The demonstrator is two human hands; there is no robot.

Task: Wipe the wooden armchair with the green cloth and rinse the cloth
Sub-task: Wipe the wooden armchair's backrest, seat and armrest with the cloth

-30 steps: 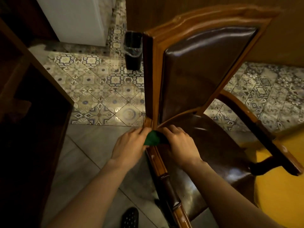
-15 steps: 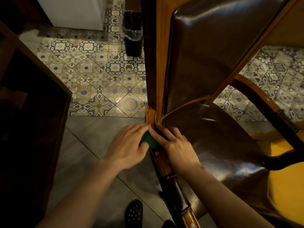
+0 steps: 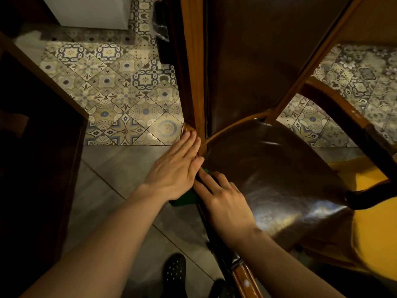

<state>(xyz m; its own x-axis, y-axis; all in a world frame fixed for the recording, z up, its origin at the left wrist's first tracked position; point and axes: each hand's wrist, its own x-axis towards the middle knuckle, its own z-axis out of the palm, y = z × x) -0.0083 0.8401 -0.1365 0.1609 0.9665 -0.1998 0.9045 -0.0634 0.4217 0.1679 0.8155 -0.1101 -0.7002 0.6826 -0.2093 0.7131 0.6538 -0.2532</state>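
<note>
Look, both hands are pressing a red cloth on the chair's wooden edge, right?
Not quite: the cloth is green, not red. The head view shows it peeking out under the left hand and right hand on the chair's wooden edge.

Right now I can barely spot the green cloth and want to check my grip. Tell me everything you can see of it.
Only two slivers of the green cloth show: a dark green fold below the left hand, and a small bit between both hands. It looks soft and bunched, pressed against the armchair side rail near the seat's back corner. The left hand lies flat over it; the right hand fingers rest at its edge. The rest is hidden.
</note>
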